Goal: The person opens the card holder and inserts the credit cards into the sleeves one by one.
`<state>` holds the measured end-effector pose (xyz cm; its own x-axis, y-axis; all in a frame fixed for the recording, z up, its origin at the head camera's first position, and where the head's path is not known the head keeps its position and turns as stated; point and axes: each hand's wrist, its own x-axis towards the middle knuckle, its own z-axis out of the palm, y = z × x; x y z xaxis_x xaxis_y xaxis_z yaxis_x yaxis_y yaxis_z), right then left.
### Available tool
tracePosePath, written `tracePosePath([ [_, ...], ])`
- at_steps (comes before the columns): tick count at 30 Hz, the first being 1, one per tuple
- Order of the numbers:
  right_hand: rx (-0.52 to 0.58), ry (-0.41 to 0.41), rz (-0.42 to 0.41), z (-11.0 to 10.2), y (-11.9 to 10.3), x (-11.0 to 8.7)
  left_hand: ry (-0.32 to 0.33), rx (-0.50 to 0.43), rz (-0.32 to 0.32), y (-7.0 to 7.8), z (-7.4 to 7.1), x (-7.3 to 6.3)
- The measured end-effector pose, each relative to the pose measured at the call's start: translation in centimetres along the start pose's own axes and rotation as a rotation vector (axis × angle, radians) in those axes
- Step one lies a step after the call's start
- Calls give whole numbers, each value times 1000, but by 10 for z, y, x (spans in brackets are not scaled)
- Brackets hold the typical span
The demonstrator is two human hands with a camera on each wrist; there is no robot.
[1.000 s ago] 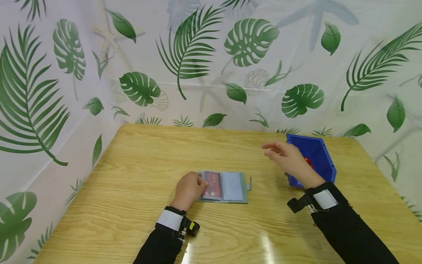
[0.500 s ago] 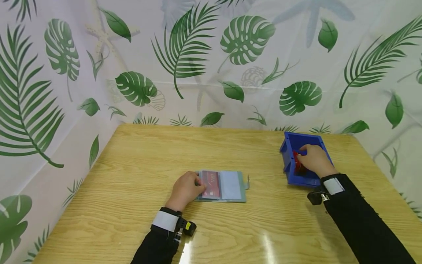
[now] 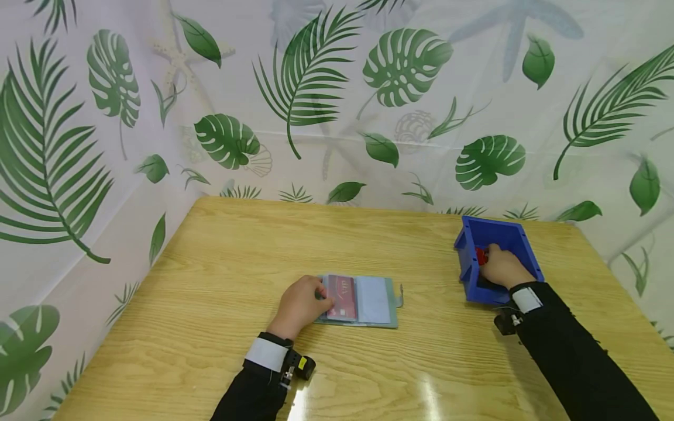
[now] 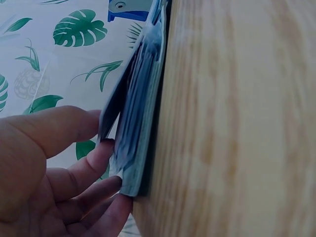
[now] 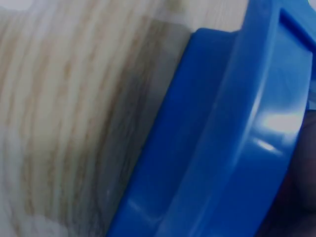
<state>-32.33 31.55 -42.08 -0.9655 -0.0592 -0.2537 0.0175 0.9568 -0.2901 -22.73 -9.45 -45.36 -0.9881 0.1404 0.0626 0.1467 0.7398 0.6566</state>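
A card holder (image 3: pixel 394 304) with a pale green-blue cover lies spread on the table, a red card (image 3: pixel 341 297) lettered "VIP" in its left clear sleeve. My left hand (image 3: pixel 300 305) is at its left edge; in the left wrist view, thumb and forefinger pinch a raised sleeve page (image 4: pixel 114 101), while other fingers touch the edge below. Inside a blue bin (image 3: pixel 468 272) on the right, my right hand (image 3: pixel 504 268) reaches down with bent fingers beside a red item (image 3: pixel 481 255). Its fingertips are mostly hidden, and the bin wall (image 5: pixel 212 133) blocks the right wrist view.
The wooden table (image 3: pixel 253 240) runs back to a leaf-patterned cloth (image 3: pixel 326 169) hung behind and at the sides. A strap with a metal snap (image 3: pixel 400 296) sticks out from the card holder's right edge.
My right hand has gone from above the bin's left side down into it, to the red item. The left hand stays at the card holder. The head view has shifted slightly.
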Motion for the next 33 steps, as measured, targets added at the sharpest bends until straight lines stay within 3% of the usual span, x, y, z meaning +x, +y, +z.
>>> tracePosePath([
  [7, -7, 89, 43, 4, 3, 1, -5, 6, -2, 0, 1, 0],
  [15, -7, 179, 23, 7, -4, -6, 11, 29, -4, 2, 2, -1],
  [23, 131, 164, -8, 5, -8, -7, 12, 46, -11, 4, 4, -2],
  [26, 148, 240, -16, 1, -13, -9, 5, 36, -33, 4, 5, -1],
  [29, 186, 366, -34, -4, -22, -13, -3, 16, -50, 4, 4, 0],
  [33, 251, 518, -104, -14, -39, -19, -14, 16, -30, 5, 4, 0],
])
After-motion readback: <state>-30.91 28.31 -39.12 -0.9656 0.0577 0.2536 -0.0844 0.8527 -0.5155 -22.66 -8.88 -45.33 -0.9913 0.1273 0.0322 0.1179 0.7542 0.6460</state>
